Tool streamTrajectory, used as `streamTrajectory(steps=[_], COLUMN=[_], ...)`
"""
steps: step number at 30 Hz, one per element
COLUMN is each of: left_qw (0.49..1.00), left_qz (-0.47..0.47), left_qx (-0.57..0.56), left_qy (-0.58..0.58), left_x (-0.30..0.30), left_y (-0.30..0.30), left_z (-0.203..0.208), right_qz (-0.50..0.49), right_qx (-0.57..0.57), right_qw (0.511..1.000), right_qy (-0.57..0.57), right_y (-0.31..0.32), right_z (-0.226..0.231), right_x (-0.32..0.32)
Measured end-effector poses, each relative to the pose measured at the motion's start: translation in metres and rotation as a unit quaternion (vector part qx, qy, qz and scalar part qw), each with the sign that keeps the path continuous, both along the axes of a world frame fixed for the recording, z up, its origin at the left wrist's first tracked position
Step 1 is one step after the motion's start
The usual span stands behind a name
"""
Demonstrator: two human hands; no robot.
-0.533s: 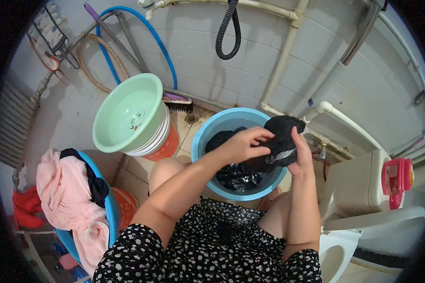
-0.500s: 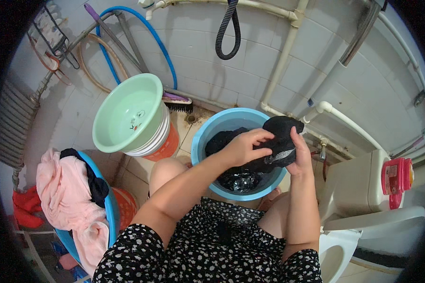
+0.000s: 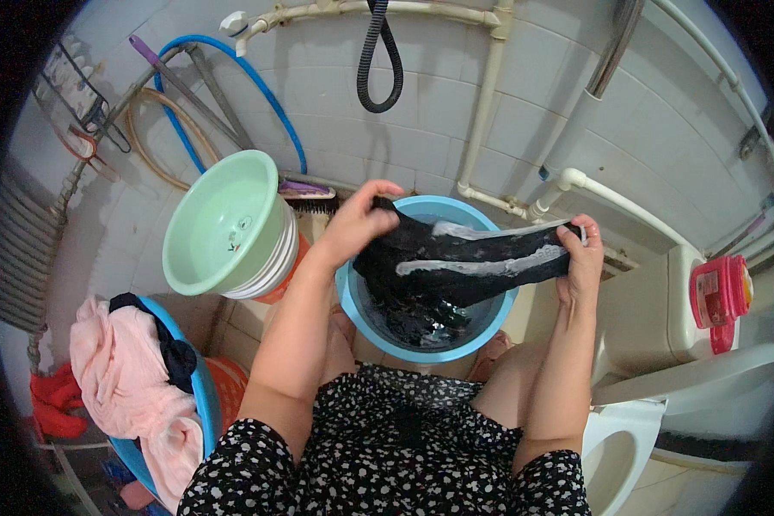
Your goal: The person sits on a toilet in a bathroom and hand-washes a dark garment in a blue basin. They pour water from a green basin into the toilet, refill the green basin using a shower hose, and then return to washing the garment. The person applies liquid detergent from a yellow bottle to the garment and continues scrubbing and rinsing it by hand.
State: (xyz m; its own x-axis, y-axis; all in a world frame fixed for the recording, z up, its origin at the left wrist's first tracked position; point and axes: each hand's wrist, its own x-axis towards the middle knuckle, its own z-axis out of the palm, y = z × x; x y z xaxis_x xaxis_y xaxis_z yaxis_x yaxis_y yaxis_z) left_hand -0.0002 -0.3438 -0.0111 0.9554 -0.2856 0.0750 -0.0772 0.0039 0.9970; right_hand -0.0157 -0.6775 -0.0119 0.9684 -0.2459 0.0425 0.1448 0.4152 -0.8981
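Note:
A wet black garment [image 3: 482, 258] with long white streaks is stretched sideways above the light blue basin [image 3: 347, 297]. I cannot tell whether the streaks are stripes or suds. My left hand [image 3: 359, 222] grips its left end over the basin's far left rim. Pinched in my right hand [image 3: 582, 254], the other end reaches out past the rim on the right. Below the taut part, more dark cloth and shiny water fill the basin; where the garment ends among it is hidden.
To the left, a pale green basin [image 3: 181, 249] rests on a stacked bucket [image 3: 285, 279]. Nearer, a blue tub [image 3: 205, 387] holds pink clothing [image 3: 116, 353]. A toilet [image 3: 641, 439] stands at right, with a red container [image 3: 718, 303] on its tank. Pipes [image 3: 486, 112] line the wall.
The bunched black cloth has been pulled out lengthwise between my hands. My left hand moved left and my right hand moved right. The view shifted slightly.

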Motion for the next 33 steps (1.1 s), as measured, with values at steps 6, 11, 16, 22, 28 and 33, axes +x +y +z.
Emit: streamTrajectory(steps=[6,11,16,22,28,33], left_qw=[0.893,0.945,0.956,0.998,0.807,0.893], left_qz=[-0.075,0.006,0.15,0.043,-0.043,-0.1], left_qx=[0.436,0.304,0.174,0.035,0.552,0.435], left_qy=[-0.078,-0.123,-0.183,-0.014,-0.204,-0.056], left_x=[-0.028,-0.025,-0.015,-0.011,-0.035,-0.013], left_y=[-0.013,0.0,-0.001,-0.003,-0.018,0.0], left_z=[0.006,0.007,-0.009,0.011,-0.015,-0.002], right_qz=[-0.222,-0.286,-0.12,0.056,-0.042,-0.036], right_qx=[-0.34,-0.464,-0.2,-0.123,-0.359,-0.519], right_qw=[0.906,0.837,0.966,0.979,0.93,0.854], right_qy=[-0.12,-0.057,-0.113,-0.15,-0.064,0.008], right_y=[-0.013,-0.013,-0.027,0.005,-0.009,-0.006], right_z=[-0.004,0.006,-0.02,-0.02,-0.033,-0.024], right_x=[0.004,-0.008,0.0,0.008,0.013,0.004])
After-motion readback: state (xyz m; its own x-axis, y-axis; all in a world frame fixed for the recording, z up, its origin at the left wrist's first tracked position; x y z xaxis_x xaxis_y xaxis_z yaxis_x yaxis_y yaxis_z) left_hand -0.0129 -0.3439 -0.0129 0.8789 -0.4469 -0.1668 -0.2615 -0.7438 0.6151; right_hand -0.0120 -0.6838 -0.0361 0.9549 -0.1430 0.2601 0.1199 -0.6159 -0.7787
